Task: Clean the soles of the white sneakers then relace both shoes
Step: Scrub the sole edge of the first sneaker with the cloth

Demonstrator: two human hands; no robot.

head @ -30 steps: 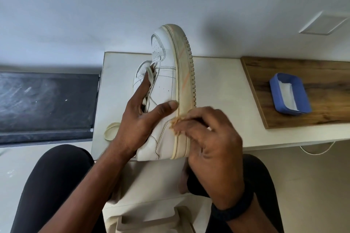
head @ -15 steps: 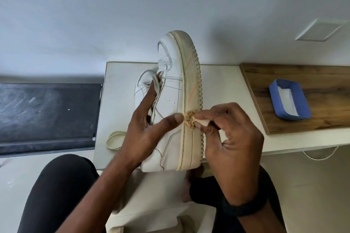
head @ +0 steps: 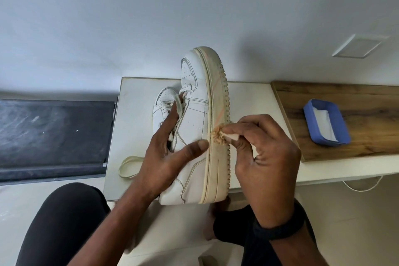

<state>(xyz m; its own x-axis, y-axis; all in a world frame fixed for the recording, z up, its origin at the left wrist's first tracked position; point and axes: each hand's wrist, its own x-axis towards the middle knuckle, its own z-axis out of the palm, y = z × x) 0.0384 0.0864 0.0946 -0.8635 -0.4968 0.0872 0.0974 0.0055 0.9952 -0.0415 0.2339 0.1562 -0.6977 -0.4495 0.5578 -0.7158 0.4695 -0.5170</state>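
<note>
Second sneaker [head: 163,101] mostly behind the held sneaker [head: 195,121] and left hand [head: 160,157]

readable text: none | sneaker [head: 195,123]: no legible brand, number or label on its side panel or sole edge | blue tray [head: 328,143], right of sneaker: no print legible | black wristband [head: 280,231], below sneaker: no marking legible

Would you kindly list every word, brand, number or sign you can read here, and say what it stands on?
No text can be read in this view.
held sneaker: stitching and perforations only, no brand showing.
second sneaker: no marking visible.
wad, blue tray, wristband, wall plate: no lettering visible.
</note>
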